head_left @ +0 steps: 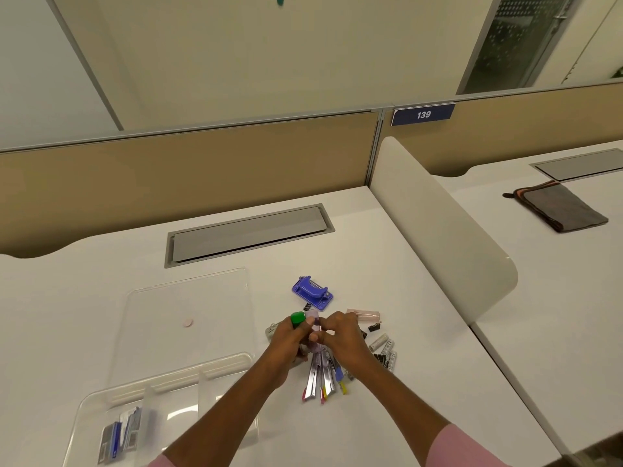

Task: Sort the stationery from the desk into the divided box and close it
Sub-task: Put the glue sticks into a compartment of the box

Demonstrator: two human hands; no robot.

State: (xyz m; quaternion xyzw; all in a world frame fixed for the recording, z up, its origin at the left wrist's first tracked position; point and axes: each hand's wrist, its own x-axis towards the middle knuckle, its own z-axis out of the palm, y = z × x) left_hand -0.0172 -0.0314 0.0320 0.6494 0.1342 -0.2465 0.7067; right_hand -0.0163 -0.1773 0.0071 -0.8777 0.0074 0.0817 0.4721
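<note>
At frame centre, the left hand (290, 338) and right hand (340, 335) together grasp a fanned bundle of pens (322, 375), hiding their tops. The divided box (161, 396) lies open lower left, its edge cut off.

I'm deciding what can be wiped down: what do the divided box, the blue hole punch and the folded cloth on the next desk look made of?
Divided box: clear glossy plastic; the desk shows through its walls and open lid.
Blue hole punch: looks like moulded plastic with a slight sheen; any metal parts can't be made out.
Folded cloth: soft matte fabric, dark grey-brown, with layered folded edges.
</note>
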